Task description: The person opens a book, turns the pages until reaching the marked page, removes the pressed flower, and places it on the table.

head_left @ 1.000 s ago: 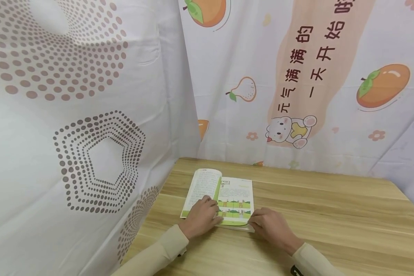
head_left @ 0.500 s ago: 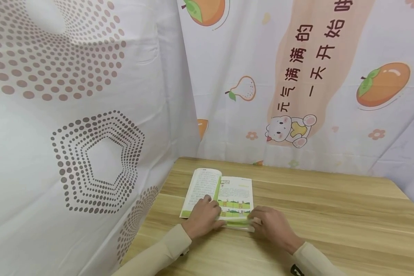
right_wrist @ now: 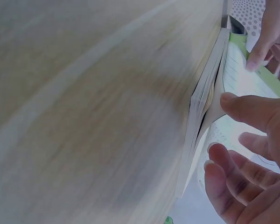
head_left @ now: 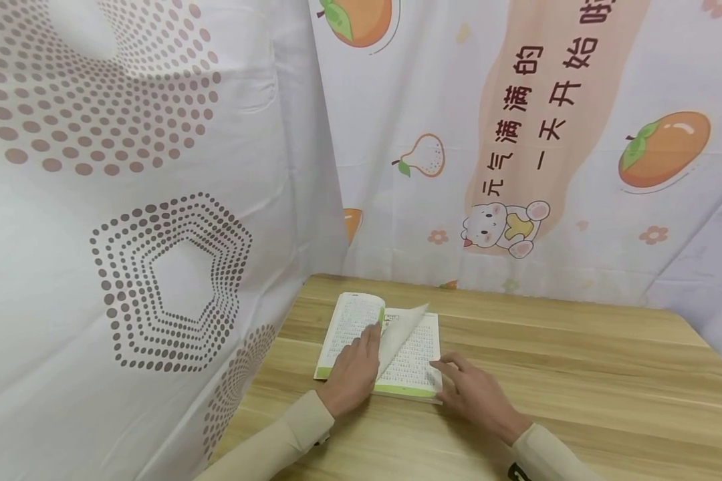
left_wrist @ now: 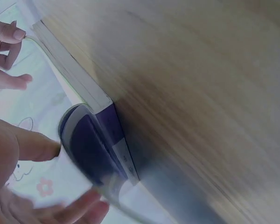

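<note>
A thick paperback book (head_left: pixel 418 364) lies open on the wooden table, with printed text and green bands along the page bottoms. My left hand (head_left: pixel 351 374) lies along the gutter with its fingers straight, beside a half-turned leaf (head_left: pixel 395 339) that stands up slanted from the right-hand page. In the left wrist view, its thumb (left_wrist: pixel 39 147) is at the curved left pages, and the dark spine (left_wrist: pixel 109 123) shows. My right hand (head_left: pixel 475 394) is at the lower right corner of the book. Its thumb (right_wrist: pixel 247 108) touches a lifted page edge in the right wrist view, the other fingers spread apart from it.
The wood-grain table (head_left: pixel 577 374) extends far to the right of the book. A white curtain with dotted patterns (head_left: pixel 174 280) hangs along the left side. Behind the table hangs another curtain (head_left: pixel 602 220) printed with fruit, a cartoon bear and writing.
The illustrated right-hand page has lifted and swung leftward, uncovering a page full of text. My left fingers have straightened up along the gutter; my right hand stays at the book's corner, its fingers more apart.
</note>
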`<action>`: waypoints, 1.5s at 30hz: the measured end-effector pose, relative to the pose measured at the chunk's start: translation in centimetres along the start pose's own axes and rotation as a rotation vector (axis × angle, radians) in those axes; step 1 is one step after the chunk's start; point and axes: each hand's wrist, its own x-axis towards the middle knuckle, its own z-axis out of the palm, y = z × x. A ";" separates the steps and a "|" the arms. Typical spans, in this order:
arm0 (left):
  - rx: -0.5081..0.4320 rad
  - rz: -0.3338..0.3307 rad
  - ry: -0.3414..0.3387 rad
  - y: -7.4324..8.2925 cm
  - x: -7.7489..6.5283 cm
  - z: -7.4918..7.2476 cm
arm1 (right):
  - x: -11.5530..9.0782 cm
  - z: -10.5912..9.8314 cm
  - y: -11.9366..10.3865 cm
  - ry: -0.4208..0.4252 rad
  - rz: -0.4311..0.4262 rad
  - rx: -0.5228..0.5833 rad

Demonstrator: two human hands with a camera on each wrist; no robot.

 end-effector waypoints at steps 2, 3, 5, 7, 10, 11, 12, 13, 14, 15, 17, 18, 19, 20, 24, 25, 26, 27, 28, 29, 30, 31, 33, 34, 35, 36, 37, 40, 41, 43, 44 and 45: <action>-0.003 -0.022 0.039 -0.1 0.0 0.1 | 0.0 0.1 -0.1 -0.008 -0.007 -0.011; -0.007 -0.030 0.051 -0.2 0.0 0.2 | -0.1 0.1 -0.1 -0.012 -0.007 -0.017; -0.008 -0.044 0.049 -0.4 0.0 0.2 | -0.1 0.1 -0.2 -0.021 -0.011 -0.035; 0.003 -0.052 0.011 -0.5 0.0 0.1 | 0.0 0.1 -0.3 -0.020 -0.041 -0.058; 0.027 -0.042 -0.054 -0.7 -0.1 -0.2 | 0.1 0.1 -0.4 -0.012 -0.093 -0.074; 0.036 -0.032 -0.071 -0.7 -0.1 -0.4 | 0.2 0.2 -0.4 -0.006 -0.113 -0.081; 0.042 -0.022 -0.093 -0.7 -0.2 -0.5 | 0.2 0.2 -0.4 0.004 -0.131 -0.087; 0.042 -0.009 -0.105 -0.8 -0.3 -0.5 | 0.2 0.3 -0.4 0.012 -0.143 -0.090; 0.043 0.002 -0.111 -0.8 -0.4 -0.5 | 0.2 0.3 -0.4 0.023 -0.154 -0.093; 0.046 0.012 -0.117 -0.8 -0.6 -0.5 | 0.2 0.4 -0.3 0.035 -0.167 -0.098; 0.037 0.029 -0.118 -0.9 -0.9 -0.2 | 0.2 0.4 -0.2 0.058 -0.189 -0.105; 0.030 0.032 -0.120 -0.9 -1.0 -0.1 | 0.2 0.4 -0.2 0.069 -0.200 -0.109; 0.022 0.034 -0.117 -0.9 -1.0 0.0 | 0.2 0.4 -0.2 0.078 -0.211 -0.112; 0.013 0.035 -0.113 -0.9 -1.1 0.0 | 0.1 0.3 -0.1 0.083 -0.219 -0.114; -0.021 0.038 -0.098 -0.8 -1.1 0.1 | 0.1 0.2 -0.2 0.068 -0.237 -0.122; -0.027 0.040 -0.096 -0.8 -1.1 0.0 | 0.1 0.2 -0.2 0.060 -0.241 -0.125; -0.034 0.045 -0.097 -0.8 -1.1 0.0 | 0.1 0.2 -0.2 0.052 -0.245 -0.126; -0.039 0.051 -0.099 -0.8 -1.1 0.0 | 0.1 0.2 -0.2 0.046 -0.249 -0.128; -0.044 0.056 -0.101 -0.7 -1.0 -0.1 | 0.1 0.2 -0.2 0.044 -0.253 -0.128; -0.049 0.062 -0.105 -0.7 -1.0 -0.1 | 0.1 0.2 -0.2 0.043 -0.257 -0.129; -0.054 0.067 -0.110 -0.7 -1.0 -0.2 | 0.2 0.3 -0.2 0.046 -0.260 -0.127; -0.062 0.072 -0.117 -0.7 -1.0 -0.2 | 0.2 0.3 -0.2 0.050 -0.262 -0.123; -0.070 0.079 -0.120 -0.7 -1.0 -0.2 | 0.2 0.4 -0.1 0.065 -0.262 -0.109; -0.073 0.080 -0.115 -0.7 -1.0 -0.2 | 0.2 0.4 -0.1 0.075 -0.264 -0.100; -0.080 0.081 -0.110 -0.7 -1.0 -0.1 | 0.2 0.5 -0.1 0.085 -0.265 -0.089; -0.088 0.082 -0.103 -0.7 -1.0 -0.1 | 0.3 0.5 0.0 0.096 -0.266 -0.080; -0.095 0.084 -0.094 -0.7 -1.0 -0.1 | 0.3 0.5 0.0 0.105 -0.266 -0.069; -0.109 0.097 -0.084 -0.5 -1.0 -0.1 | 0.4 0.6 0.1 0.127 -0.264 -0.050; -0.113 0.101 -0.090 -0.5 -1.0 -0.1 | 0.3 0.6 0.1 0.130 -0.259 -0.043; -0.108 0.111 -0.109 -0.3 -0.9 -0.2 | 0.3 0.6 0.2 0.129 -0.244 -0.031; -0.104 0.116 -0.121 -0.2 -0.8 -0.3 | 0.4 0.6 0.2 0.127 -0.235 -0.025; -0.097 0.119 -0.131 -0.2 -0.8 -0.3 | 0.4 0.5 0.2 0.123 -0.222 -0.016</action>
